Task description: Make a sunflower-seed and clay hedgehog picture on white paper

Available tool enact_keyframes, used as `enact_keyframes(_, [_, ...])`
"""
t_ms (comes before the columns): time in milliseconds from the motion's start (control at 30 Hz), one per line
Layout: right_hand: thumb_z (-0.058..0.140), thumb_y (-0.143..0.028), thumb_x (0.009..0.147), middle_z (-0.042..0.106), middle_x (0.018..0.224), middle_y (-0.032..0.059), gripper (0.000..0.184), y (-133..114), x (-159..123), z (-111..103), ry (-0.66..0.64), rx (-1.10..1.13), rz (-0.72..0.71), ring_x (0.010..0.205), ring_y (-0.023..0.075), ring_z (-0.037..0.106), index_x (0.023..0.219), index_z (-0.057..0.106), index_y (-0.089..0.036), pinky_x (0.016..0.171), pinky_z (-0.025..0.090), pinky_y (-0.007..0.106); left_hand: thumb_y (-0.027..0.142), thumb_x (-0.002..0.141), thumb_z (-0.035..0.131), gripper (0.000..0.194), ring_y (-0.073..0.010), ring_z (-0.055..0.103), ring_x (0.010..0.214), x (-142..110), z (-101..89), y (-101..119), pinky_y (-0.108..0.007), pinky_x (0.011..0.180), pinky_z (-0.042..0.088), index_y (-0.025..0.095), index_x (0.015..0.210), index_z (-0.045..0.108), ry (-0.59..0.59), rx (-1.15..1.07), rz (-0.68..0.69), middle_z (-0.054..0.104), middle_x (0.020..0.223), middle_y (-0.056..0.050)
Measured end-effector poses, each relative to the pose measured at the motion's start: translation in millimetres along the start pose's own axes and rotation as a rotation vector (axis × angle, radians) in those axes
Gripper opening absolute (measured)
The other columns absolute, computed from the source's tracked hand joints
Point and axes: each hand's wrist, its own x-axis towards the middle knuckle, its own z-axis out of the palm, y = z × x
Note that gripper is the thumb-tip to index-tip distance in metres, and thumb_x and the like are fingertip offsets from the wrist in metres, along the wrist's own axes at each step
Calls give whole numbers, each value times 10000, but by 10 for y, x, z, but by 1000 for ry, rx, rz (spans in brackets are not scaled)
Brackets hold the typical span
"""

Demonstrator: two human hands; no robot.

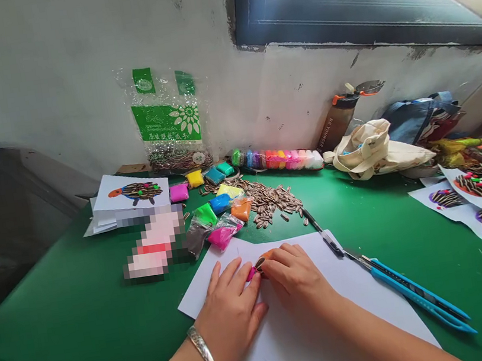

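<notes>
Both my hands rest on a white sheet of paper on the green table. My left hand, with a silver bracelet on the wrist, lies with fingers stretched toward a small pink and orange clay shape on the paper. My right hand is curled, its fingertips pinching a striped sunflower seed against that clay shape. The two hands touch at the fingertips.
A pile of sunflower seeds and small bags of coloured clay lie beyond the paper. Blue-handled scissors and a pen lie to the right. A seed bag leans on the wall. Finished seed pictures lie right.
</notes>
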Motion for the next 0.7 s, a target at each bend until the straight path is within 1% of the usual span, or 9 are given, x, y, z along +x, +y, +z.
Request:
enact_keyframes(67, [505, -139, 885, 646, 818, 27, 172, 3, -5, -1, 7, 1, 6, 717, 143, 469, 739, 581, -188, 666, 312, 274, 249, 856, 525, 356, -330, 474, 1202, 0, -2, -2, -623, 998, 349, 172, 1197, 588, 6, 3, 5, 593, 1254, -92])
enact_keyframes(233, [479, -140, 901, 665, 907, 20, 148, -4, -12, -73, -37, 41, 18, 742, 139, 496, 882, 608, -211, 672, 309, 282, 205, 837, 536, 371, -336, 467, 1206, 7, -16, 12, -631, 992, 347, 145, 1201, 585, -15, 33, 21, 588, 1253, -119])
enact_keyframes(300, [473, -138, 899, 669, 909, 27, 160, -5, -18, -101, -50, 37, 0, 741, 141, 495, 860, 611, -211, 670, 310, 287, 199, 839, 531, 374, -339, 464, 1208, 9, -18, 18, -636, 987, 348, 148, 1207, 583, -28, 45, 21, 579, 1265, -122])
enact_keyframes(367, [480, -127, 886, 672, 863, 29, 169, 2, -20, -117, -50, 24, -24, 729, 145, 485, 828, 613, -212, 664, 312, 290, 215, 848, 526, 367, -338, 461, 1211, 9, -17, 21, -636, 988, 346, 161, 1207, 585, -26, 47, 15, 575, 1272, -114])
enact_keyframes(467, [484, -96, 864, 673, 810, 24, 186, 22, -9, -122, -35, 19, -52, 720, 148, 476, 857, 624, -220, 662, 317, 290, 224, 853, 526, 364, -342, 459, 1212, 7, -14, 20, -639, 987, 345, 150, 1205, 585, -31, 54, 17, 576, 1270, -120])
enact_keyframes(567, [478, -95, 869, 686, 856, 22, 192, 42, 11, -116, -8, 32, -85, 731, 145, 485, 878, 625, -218, 669, 319, 288, 203, 844, 530, 369, -340, 462, 1207, 6, -8, 18, -635, 991, 343, 142, 1205, 581, -36, 56, 21, 578, 1265, -124])
enact_keyframes(700, [476, -127, 893, 691, 880, 23, 173, 45, 18, -113, -4, 27, -96, 745, 139, 499, 865, 622, -216, 675, 317, 285, 186, 837, 534, 370, -333, 454, 1215, 8, 0, 16, -631, 1006, 327, 147, 1202, 577, -9, 49, 10, 577, 1266, -118])
